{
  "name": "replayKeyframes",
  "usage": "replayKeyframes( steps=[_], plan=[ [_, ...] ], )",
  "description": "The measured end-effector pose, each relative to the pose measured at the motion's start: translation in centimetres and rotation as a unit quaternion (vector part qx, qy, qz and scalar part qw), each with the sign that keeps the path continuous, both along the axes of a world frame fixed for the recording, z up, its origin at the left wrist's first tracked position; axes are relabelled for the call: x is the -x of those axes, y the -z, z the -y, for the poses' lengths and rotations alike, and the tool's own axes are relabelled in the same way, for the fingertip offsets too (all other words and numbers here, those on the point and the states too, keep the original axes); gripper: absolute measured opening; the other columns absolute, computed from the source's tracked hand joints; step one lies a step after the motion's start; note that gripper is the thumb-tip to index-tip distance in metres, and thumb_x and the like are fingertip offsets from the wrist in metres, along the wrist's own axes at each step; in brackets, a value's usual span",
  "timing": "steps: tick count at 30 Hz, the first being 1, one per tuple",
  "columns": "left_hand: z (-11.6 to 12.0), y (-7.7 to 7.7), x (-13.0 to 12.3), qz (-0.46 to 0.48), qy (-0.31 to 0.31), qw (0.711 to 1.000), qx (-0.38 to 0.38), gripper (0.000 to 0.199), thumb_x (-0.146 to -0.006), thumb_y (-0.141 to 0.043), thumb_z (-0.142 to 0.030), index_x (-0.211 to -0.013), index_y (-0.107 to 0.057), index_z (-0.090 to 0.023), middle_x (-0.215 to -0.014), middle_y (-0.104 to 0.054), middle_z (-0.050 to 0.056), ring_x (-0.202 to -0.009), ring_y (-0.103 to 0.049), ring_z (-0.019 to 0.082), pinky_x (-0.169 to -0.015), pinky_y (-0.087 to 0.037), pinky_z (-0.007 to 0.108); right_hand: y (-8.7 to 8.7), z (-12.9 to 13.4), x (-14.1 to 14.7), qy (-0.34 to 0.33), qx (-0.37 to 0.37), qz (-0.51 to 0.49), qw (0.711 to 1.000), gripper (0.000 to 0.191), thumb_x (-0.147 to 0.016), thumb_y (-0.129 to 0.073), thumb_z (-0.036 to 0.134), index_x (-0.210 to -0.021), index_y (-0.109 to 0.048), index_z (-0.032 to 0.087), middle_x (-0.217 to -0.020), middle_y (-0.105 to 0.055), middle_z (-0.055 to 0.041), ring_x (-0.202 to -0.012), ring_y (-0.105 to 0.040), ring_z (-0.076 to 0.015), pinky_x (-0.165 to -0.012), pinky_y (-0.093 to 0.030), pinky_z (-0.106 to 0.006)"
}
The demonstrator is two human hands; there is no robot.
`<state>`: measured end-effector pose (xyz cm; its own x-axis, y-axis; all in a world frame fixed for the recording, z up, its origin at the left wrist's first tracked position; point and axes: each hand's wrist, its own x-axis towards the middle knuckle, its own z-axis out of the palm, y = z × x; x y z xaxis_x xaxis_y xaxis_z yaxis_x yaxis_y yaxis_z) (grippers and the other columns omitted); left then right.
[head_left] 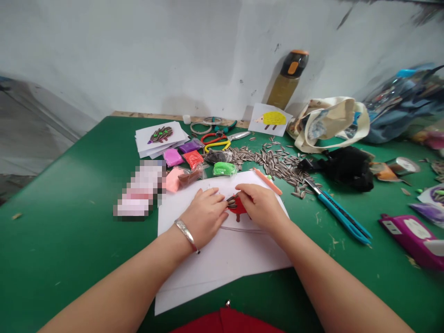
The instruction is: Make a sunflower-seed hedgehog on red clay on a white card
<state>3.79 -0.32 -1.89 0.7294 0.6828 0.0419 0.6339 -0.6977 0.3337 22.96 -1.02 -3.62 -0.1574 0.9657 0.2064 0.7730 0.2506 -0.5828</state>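
As left hand [204, 217] and right hand [262, 206] touch red clay [237, 208] on white paper [222, 268], whether either grasps anything unclear

Head-worn view, forward and down, close above the left hand [204, 217] and right hand [260, 208]

Green tbl [55, 259]: paper [208, 286], sunflower seeds [277, 164], clay pkts [193, 159].

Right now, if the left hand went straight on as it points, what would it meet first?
The sunflower seeds on the edge of the red clay shape, right by the left hand; they may touch it, depth being unclear.
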Motion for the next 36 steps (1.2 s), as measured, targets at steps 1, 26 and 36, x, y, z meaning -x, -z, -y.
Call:
replayKeyframes(
  steps=[1,26,36],
  plan=[
    [0.0,0.0,0.0,0.002,0.001,1.000,-0.002,0.019,-0.091,-0.044,-0.020,-0.091,-0.062,-0.018,-0.097,-0.062,0.009,-0.106,-0.049,0.025,-0.093,-0.039,0.047,0.0,0.0,0.1,0.003,0.001,-0.004,1.000,0.025,-0.088,-0.044,0.019,-0.101,-0.066,0.021,-0.096,-0.071,-0.0056,-0.087,-0.064,-0.0189,-0.078,-0.047,-0.030],
    [0.3,0.0,-0.2,0.004,-0.017,1.000,-0.009,0.017,-0.091,-0.045,-0.022,-0.091,-0.060,-0.018,-0.098,-0.062,0.008,-0.109,-0.049,0.026,-0.093,-0.038,0.047,0.5,0.0,-0.2,-0.051,-0.043,0.072,0.995,0.024,-0.090,-0.043,0.016,-0.091,-0.067,0.018,-0.087,-0.065,-0.0095,-0.084,-0.058,-0.0211,-0.075,-0.044,-0.032],
    [0.2,-0.1,-0.2,-0.014,-0.017,1.000,-0.002,0.017,-0.091,-0.044,-0.024,-0.093,-0.060,-0.017,-0.100,-0.062,0.009,-0.108,-0.048,0.026,-0.091,-0.038,0.045,0.2,0.0,-0.6,-0.063,-0.046,0.068,0.995,0.022,-0.092,-0.044,0.020,-0.092,-0.065,0.016,-0.085,-0.064,-0.0086,-0.084,-0.056,-0.0205,-0.076,-0.043,-0.032]
  ],
)
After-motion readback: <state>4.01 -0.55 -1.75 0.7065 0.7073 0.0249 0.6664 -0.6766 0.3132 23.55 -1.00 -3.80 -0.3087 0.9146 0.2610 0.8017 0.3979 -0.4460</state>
